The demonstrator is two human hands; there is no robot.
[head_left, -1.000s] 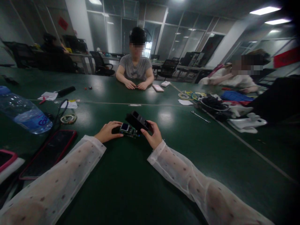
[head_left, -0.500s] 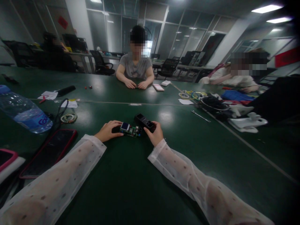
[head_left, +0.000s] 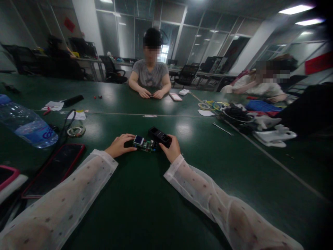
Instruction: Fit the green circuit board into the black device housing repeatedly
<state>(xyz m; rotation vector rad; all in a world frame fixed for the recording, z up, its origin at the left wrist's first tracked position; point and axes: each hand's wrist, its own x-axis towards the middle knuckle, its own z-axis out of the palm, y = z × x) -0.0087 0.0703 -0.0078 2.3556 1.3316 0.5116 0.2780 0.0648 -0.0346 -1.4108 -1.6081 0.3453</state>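
Head view: green table [head_left: 145, 194]; over it, black cover [head_left: 157, 134], R end gripped by fingers of R hand [head_left: 172, 148], just beside circuit board [head_left: 147, 145], L end pinched btwn thumb & fingers of L hand [head_left: 119, 146]. Qty: 2 hands, 1 cover, 1 board. Both hands reach fwd, angled inward.

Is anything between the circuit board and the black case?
Nothing visible: the circuit board, in the left hand, and the black case, in the right hand, are close together with no other object between them.
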